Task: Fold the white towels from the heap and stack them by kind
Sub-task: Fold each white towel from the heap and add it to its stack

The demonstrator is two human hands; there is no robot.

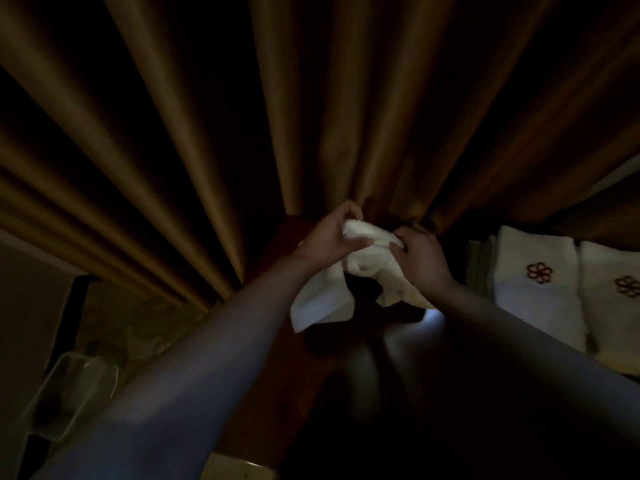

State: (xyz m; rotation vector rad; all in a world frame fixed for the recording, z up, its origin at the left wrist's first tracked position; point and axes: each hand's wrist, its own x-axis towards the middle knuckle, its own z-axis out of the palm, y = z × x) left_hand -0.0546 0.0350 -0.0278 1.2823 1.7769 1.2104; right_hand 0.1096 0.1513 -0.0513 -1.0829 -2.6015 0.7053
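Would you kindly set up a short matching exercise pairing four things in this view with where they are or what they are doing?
Things:
1. left hand
2. right hand
3. folded towels with flower emblem
4. clear plastic container

States:
A. lying at the far right
B. gripping the right end of the small white towel
C. low at the left, beside the curtain
D. gripping the left end of the small white towel

Pairs: 1-D, 2-B, 3-A, 4-C

The curtain (311,116) hangs close behind both hands and closes off the far side. To the right, folded towels (540,282) with red flower marks fill the desk (277,358) edge. Left and low, a clear plastic tray (72,393) blocks the dim floor.
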